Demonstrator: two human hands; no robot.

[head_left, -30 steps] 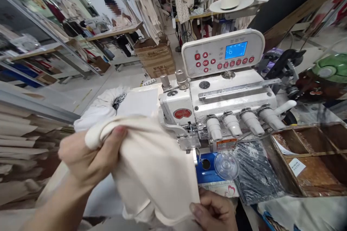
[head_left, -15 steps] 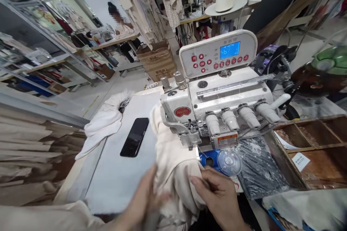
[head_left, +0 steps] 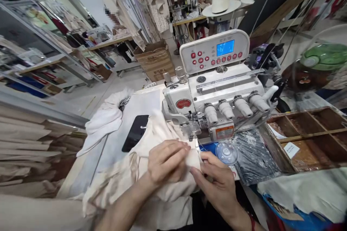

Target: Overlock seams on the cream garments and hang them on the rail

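Note:
Cream fabric (head_left: 124,177) lies bunched over the table edge and runs up to the needle area of a white sewing machine (head_left: 187,97). My left hand (head_left: 166,160) rests on the fabric just in front of the presser foot, its fingers together and gripping the cloth. Close on its right, my right hand (head_left: 217,180) pinches the fabric's edge between thumb and fingers. The part of the cloth between both hands is slightly blurred. A black phone (head_left: 134,133) lies left of the machine, partly covered by the fabric.
White cloth (head_left: 104,121) is heaped at the table's left. Right of the machine are a clear round bobbin-like disc (head_left: 227,152), a dark plastic-covered surface (head_left: 252,158) and a wooden compartment tray (head_left: 306,139). A cardboard box (head_left: 155,61) stands behind. People sit at machines farther back.
My left hand has moved up and right onto the fabric near the presser foot. The cloth has spread leftward, now overlapping the phone. My right hand still pinches the edge.

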